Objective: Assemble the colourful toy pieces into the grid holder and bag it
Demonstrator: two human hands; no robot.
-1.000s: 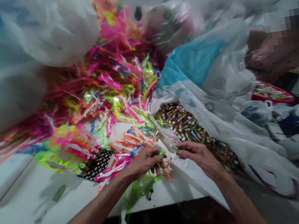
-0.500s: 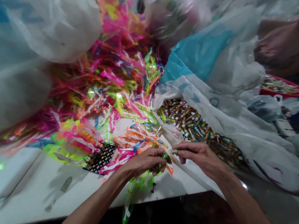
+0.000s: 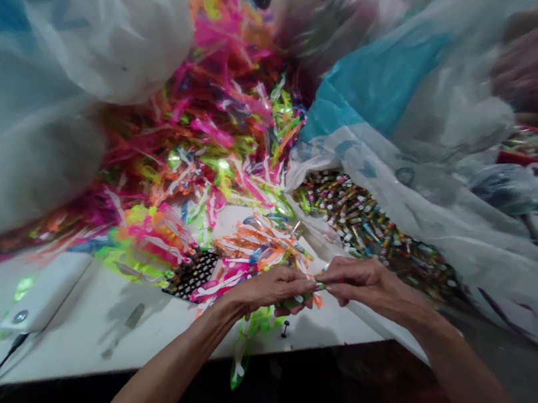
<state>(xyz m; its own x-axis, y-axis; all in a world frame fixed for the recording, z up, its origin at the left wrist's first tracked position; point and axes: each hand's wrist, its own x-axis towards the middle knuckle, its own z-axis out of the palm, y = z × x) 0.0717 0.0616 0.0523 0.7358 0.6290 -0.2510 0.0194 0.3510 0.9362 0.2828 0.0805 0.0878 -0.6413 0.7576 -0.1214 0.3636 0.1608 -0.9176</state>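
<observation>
Roughly level, both forearms come in from the near corners and meet to the right of the black dotted block [image 3: 192,277], on its near side, above the white table [image 3: 167,331]. Left hand [image 3: 286,286] back-up, wrist nearly straight, fingers pointing right; thumb and index are pinched at the tips, remaining fingers curled under around some green bits [image 3: 296,300]. Right hand [image 3: 356,279] mirrors it: knuckles raised, wrist bent slightly, fingertips pressed together and pointing left. The two pinches meet tip to tip on a small piece [image 3: 320,285], right of the block and a little nearer the wearer; it looks greenish and pale, though blur and fingers hide most of it. Orange strips [image 3: 259,240] lie to the block's right, beyond the hands; pink strips [image 3: 220,281] just beside its right edge. A yellow-and-pink bundle [image 3: 153,239] sits against its far-left side. Beyond the block, a large heap of bright strips [image 3: 226,120]. Well right of it, small patterned sticks [image 3: 350,206] fill the mouth of a translucent bag [image 3: 433,217]. Left of the block, a white box [image 3: 50,295] with a black cable [image 3: 4,359]. Nearer than the block, slightly right, a green strip [image 3: 238,361] hangs past the table's front edge.
</observation>
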